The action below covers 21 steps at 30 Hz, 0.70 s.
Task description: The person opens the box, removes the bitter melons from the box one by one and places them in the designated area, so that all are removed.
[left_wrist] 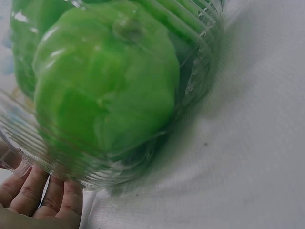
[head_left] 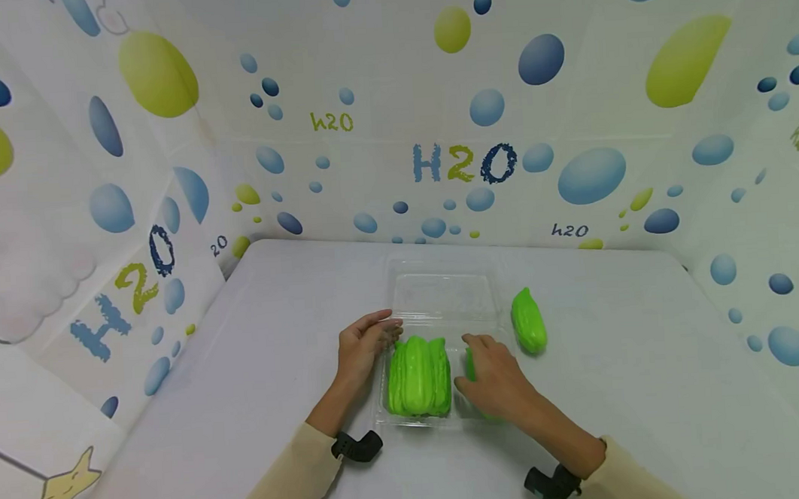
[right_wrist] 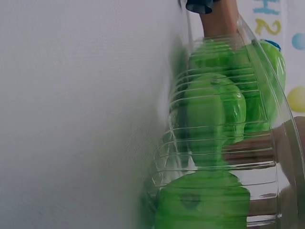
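Note:
A clear plastic clamshell container (head_left: 418, 422) lies on the table with its lid (head_left: 443, 296) folded back. Ridged green pepper-like vegetables (head_left: 417, 377) fill its left half. My left hand (head_left: 360, 351) holds the left rim, fingers against the ribbed wall in the left wrist view. Reaching into the right half, my right hand (head_left: 499, 376) grips another green vegetable (head_left: 469, 364), mostly hidden under the palm. In the right wrist view, fingers (right_wrist: 248, 149) show through the wall beside a green vegetable (right_wrist: 214, 109). A separate green vegetable (head_left: 528, 322) rests right of the container.
The table (head_left: 274, 309) is covered in white cloth. White curtains (head_left: 390, 76) printed with blue and lime drops rise behind and at both sides. Black wrist cameras (head_left: 358, 447) are strapped to both wrists.

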Available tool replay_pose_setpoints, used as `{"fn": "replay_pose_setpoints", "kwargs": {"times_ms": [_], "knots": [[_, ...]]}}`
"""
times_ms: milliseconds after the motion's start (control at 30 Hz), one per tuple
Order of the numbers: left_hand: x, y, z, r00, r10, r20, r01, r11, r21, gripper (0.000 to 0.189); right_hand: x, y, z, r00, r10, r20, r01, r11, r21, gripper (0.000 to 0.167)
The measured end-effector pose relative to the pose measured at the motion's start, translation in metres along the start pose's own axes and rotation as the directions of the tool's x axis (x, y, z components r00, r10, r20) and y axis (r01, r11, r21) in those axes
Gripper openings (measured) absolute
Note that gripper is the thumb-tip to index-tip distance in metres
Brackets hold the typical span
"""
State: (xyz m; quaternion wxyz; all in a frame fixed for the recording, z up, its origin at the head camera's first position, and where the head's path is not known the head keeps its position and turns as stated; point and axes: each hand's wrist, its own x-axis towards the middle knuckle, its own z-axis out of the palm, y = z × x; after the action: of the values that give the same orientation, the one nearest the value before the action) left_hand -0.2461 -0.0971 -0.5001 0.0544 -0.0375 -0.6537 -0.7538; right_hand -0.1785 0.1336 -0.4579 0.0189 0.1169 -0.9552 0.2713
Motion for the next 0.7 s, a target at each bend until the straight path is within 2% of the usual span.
{"fn": "replay_pose_setpoints", "kwargs": {"times_ms": [700], "knots": [[0.0005,-0.0013,0.0007,1.0,-0.009,-0.008,0.009,1.0,0.021,0.031,-0.0011,0.0006,0.0053,0.998,-0.007,0.057,0.012,0.996,-0.093,0.063]]}}
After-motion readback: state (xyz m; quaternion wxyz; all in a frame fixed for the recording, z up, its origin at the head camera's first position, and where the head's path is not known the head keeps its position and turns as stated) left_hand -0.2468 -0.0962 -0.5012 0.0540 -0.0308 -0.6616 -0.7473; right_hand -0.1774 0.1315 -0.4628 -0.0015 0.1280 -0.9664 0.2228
